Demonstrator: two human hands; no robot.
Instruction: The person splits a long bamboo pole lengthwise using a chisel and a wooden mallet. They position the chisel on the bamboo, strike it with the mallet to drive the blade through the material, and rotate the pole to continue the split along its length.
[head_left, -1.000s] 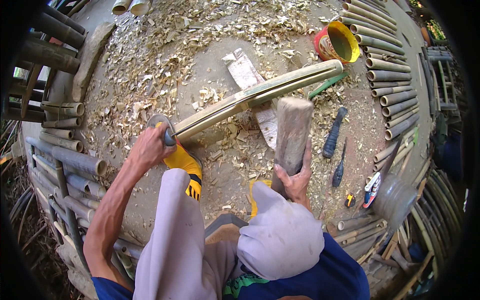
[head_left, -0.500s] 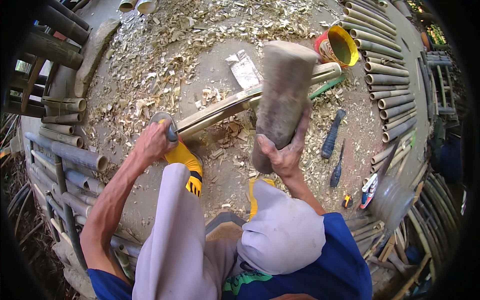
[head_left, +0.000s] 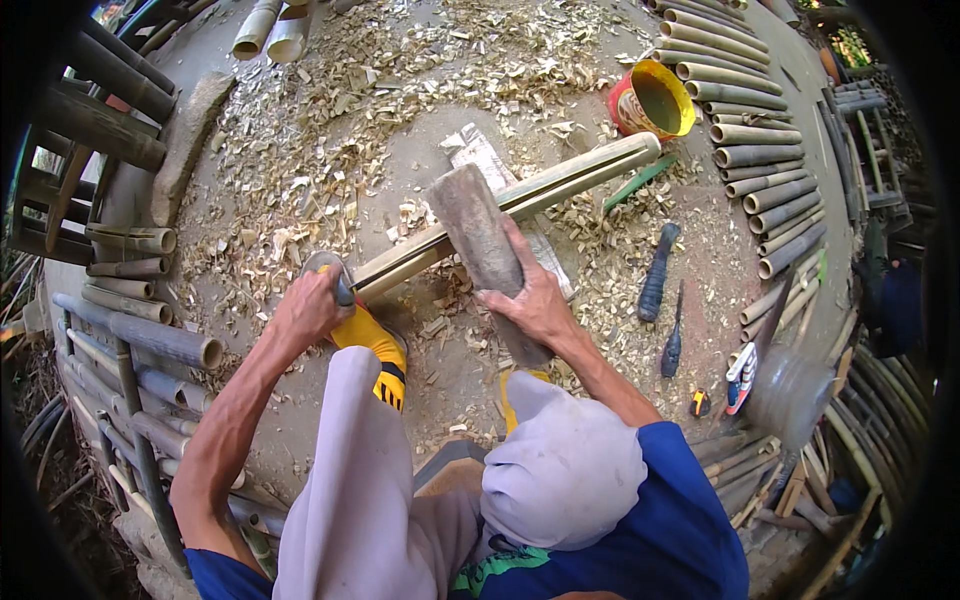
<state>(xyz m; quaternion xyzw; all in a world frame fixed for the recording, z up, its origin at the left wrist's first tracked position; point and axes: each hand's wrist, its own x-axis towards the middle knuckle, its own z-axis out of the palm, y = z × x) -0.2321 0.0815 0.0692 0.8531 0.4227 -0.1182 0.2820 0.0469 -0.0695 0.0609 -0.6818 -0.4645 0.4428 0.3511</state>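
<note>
My left hand [head_left: 314, 302] is closed round the rounded grey handle [head_left: 343, 284] of a tool, at the near left end of a bamboo pole [head_left: 588, 174]. A dark slit runs along the pole; how much of the tool lies in it I cannot tell. My right hand [head_left: 532, 300] grips a thick, worn wooden block [head_left: 478, 232], thumb on one side and fingers on the other. The block's far end lies over the middle of the pole and hides part of it; whether they touch is unclear. A yellow shoe [head_left: 372, 340] stands just below my left hand.
Pale wood chips [head_left: 330, 110] litter the ground. Beyond the pole's far end stands a red and yellow bucket [head_left: 655, 98]. To the right lie a dark-handled tool [head_left: 658, 275], a screwdriver [head_left: 675, 335], a tape measure [head_left: 699, 403] and a row of bamboo lengths [head_left: 765, 155].
The wooden block has swung left and down from a raised, blurred position, with my right hand on it. My left hand keeps its grip, while the pole's far end appears slightly lower and further left.
</note>
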